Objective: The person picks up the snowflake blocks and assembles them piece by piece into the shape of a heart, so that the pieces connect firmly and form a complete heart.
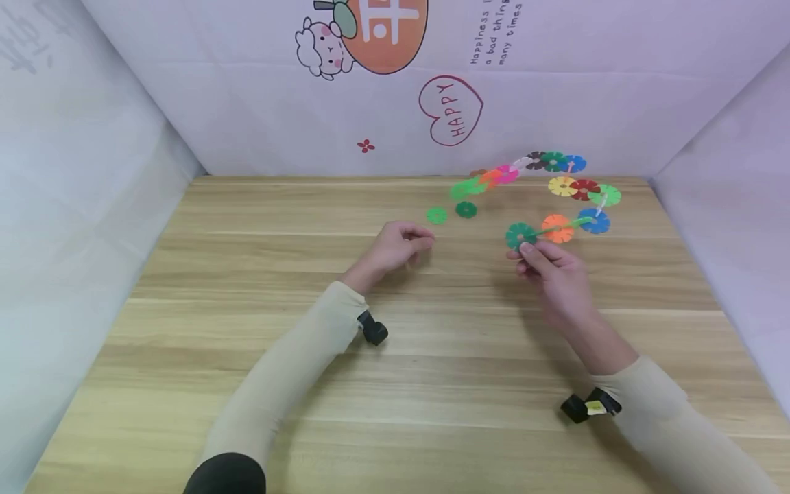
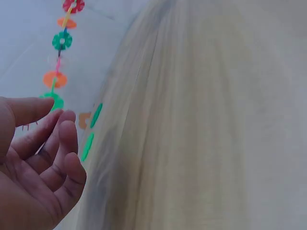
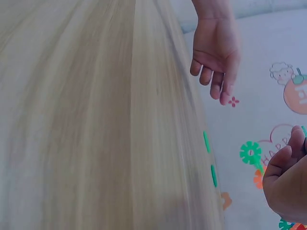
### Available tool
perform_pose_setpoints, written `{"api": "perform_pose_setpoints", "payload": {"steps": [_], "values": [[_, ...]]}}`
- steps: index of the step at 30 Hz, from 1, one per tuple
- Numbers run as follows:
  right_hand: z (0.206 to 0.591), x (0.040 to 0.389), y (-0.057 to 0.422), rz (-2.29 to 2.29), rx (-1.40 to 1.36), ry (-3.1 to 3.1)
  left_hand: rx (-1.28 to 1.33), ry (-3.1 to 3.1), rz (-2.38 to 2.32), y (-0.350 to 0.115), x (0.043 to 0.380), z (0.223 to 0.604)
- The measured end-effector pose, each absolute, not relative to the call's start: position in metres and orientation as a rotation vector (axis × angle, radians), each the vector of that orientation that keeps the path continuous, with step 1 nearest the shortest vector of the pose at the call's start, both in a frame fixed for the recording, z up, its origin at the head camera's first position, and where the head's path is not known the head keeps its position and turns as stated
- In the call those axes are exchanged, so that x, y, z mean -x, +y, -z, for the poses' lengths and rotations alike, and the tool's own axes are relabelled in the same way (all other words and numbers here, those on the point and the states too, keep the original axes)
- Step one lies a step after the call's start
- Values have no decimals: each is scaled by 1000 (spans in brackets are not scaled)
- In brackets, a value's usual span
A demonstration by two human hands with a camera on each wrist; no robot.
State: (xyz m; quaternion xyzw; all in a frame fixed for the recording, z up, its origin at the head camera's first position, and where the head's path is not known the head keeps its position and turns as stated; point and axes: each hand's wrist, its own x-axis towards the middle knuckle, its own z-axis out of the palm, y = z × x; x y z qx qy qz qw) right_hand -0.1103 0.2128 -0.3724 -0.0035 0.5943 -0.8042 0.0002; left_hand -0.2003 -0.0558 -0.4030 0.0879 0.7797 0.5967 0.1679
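Observation:
A chain of colourful notched plastic discs (image 1: 558, 228) curves above the back right of the table. Its near end is a dark green disc (image 1: 520, 235), which my right hand (image 1: 561, 281) pinches between thumb and fingers. From there the chain bends round through blue, red and yellow discs to a light green disc (image 1: 461, 190) at its other end. My left hand (image 1: 398, 245) hovers left of the chain, its fingers loosely bent with nothing in them; the left wrist view shows a bare palm. Nearest to it lies a loose light green disc (image 1: 437, 215).
Another loose dark green disc (image 1: 466, 210) lies beside the light green one. A brown piece (image 1: 478, 173) shows at the table's back edge, partly hidden by the chain. White printed sheets (image 1: 259, 103) wall the wooden table (image 1: 432, 412) at the back and both sides.

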Motion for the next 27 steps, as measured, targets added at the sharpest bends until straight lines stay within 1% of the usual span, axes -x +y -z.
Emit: {"api": "perform_pose_setpoints", "payload": {"steps": [6,13,19,27], "values": [[374,107,229,2589,-29,1816,-138,2428,-1596,-43,228,404],[373,105,234,2585,-40,1804,-140,2766,-1153,-18,254,404],[373,104,233,2571,-23,1810,-58,2876,-934,-10,261,408],[373,102,238,2515,-20,1886,-104,2916,-861,-6,262,408]]}}
